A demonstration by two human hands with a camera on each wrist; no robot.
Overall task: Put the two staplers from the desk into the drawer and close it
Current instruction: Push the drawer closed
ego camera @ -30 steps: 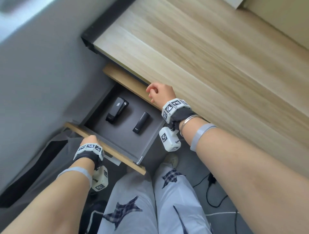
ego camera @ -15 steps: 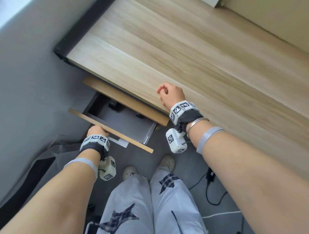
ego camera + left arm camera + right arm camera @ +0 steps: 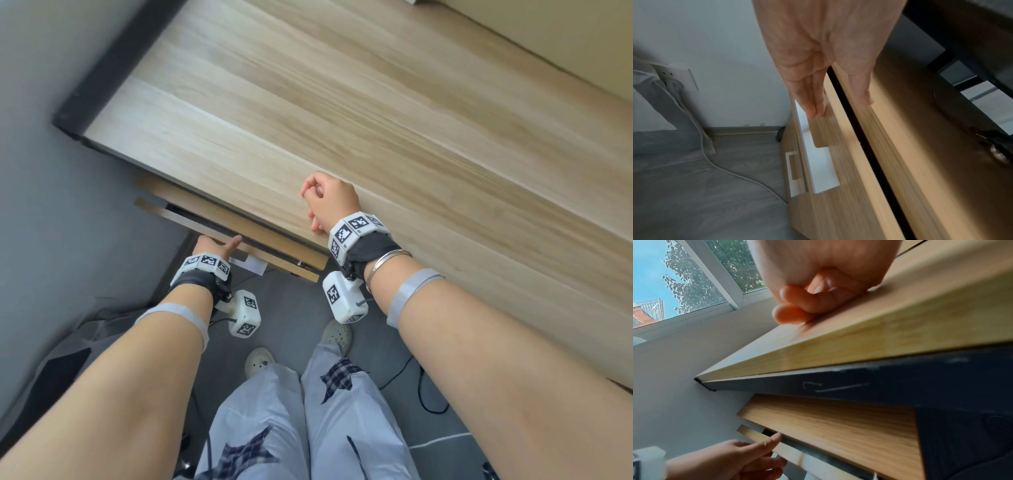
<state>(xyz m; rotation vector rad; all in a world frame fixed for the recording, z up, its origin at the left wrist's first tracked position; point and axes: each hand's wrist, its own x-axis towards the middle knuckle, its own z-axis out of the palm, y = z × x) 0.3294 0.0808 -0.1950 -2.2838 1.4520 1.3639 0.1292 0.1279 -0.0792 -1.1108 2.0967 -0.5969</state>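
The drawer front (image 3: 171, 214) is a light wooden strip under the desk (image 3: 342, 120), with only a narrow dark gap left between it and the cabinet. My left hand (image 3: 214, 245) presses against the drawer front (image 3: 838, 203); its fingers (image 3: 813, 100) lie straight down the face and the thumb lies over the top edge. My right hand (image 3: 329, 205) rests as an empty fist on the desk's front edge (image 3: 879, 337). No stapler is visible; the drawer's inside is hidden. In the right wrist view the left hand (image 3: 725, 459) touches the drawer front (image 3: 793, 454).
A grey wall runs close on the left. A wall socket (image 3: 674, 79) feeds a white cable (image 3: 725, 170) across the grey floor. My legs and shoes (image 3: 260, 363) stand below the drawer, with a black cable (image 3: 428, 394) on the floor to the right.
The left hand has pushed the drawer from wide open to almost shut, and the two black staplers inside went out of sight. The right hand stayed on the desk edge.
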